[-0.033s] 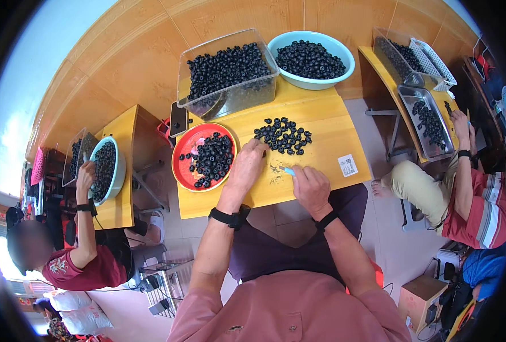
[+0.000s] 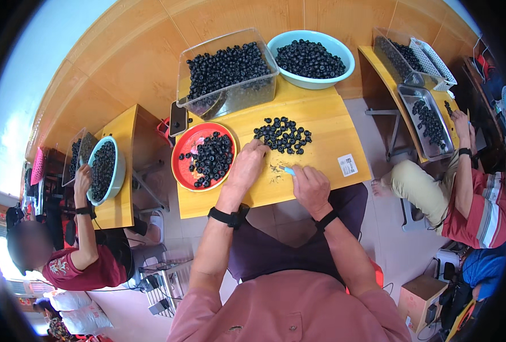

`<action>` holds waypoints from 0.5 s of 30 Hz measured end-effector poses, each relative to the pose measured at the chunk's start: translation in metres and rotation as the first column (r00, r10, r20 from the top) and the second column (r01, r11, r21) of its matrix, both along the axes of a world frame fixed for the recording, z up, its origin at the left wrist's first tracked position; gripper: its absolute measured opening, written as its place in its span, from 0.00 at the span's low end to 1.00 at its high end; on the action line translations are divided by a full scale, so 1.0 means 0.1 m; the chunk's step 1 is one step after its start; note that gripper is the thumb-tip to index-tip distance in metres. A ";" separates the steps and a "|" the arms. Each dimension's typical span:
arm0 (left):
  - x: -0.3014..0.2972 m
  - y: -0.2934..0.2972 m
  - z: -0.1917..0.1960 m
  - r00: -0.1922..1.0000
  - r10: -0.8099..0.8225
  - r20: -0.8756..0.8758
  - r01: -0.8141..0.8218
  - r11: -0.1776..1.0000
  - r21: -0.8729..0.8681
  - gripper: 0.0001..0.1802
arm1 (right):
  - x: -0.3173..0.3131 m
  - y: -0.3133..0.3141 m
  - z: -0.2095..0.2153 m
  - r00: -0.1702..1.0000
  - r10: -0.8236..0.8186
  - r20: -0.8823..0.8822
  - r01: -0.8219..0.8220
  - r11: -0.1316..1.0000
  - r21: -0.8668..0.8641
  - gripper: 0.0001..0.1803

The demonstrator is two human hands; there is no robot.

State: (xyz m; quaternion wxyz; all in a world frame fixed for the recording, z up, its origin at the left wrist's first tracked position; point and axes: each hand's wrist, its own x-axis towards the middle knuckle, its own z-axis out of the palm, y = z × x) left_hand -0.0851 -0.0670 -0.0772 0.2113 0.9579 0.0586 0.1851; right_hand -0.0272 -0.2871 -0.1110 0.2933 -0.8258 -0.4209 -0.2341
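My left hand (image 2: 248, 163) is closed, its fingertips together at the near left edge of a loose spread of small black ring-shaped parts (image 2: 287, 137). Whatever lies between those fingertips is hidden. In my right hand (image 2: 312, 187) is a small knife with a light blue handle (image 2: 289, 171), its thin tip pointing left. Small scraps (image 2: 276, 178) are scattered on the yellow table (image 2: 321, 114) between my hands. Left of my left hand stands a red plate with a yellow rim (image 2: 183, 176), heaped with more black parts.
A clear plastic bin (image 2: 230, 98) and a light blue basin (image 2: 307, 83), both full of black parts, stand at the table's back. A phone (image 2: 179, 118) lies at its left corner. People work at side tables, one by another blue basin (image 2: 118, 176), one by a metal tray (image 2: 441, 151).
My left hand has shifted slightly up toward the loose parts, and the dark bit seen at its fingertips no longer shows clearly. The person at left has lowered a hand a little.
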 end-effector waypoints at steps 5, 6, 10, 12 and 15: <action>0.03 -0.03 0.10 0.984 0.043 -0.172 -0.056 0.996 -0.070 0.12 | 0.05 0.04 -0.01 1.000 0.001 0.001 -0.001 1.000 0.007 0.10; 0.02 -0.03 0.08 0.984 0.042 -0.174 -0.055 0.996 -0.071 0.12 | 0.05 0.04 -0.01 1.000 0.005 -0.001 -0.005 1.000 0.005 0.10; -0.01 -0.06 0.04 0.987 0.105 -0.119 -0.131 0.963 -0.234 0.15 | 0.04 0.04 -0.03 1.000 -0.002 0.007 0.002 1.000 -0.001 0.10; -0.05 -0.11 -0.02 0.983 0.134 -0.129 -0.173 0.910 -0.377 0.15 | 0.04 0.03 -0.03 1.000 -0.001 0.002 0.001 1.000 -0.004 0.10; -0.16 -0.26 -0.14 0.980 0.196 -0.030 -0.178 0.804 -0.567 0.13 | 0.06 0.03 -0.04 1.000 -0.010 0.007 0.010 1.000 -0.007 0.10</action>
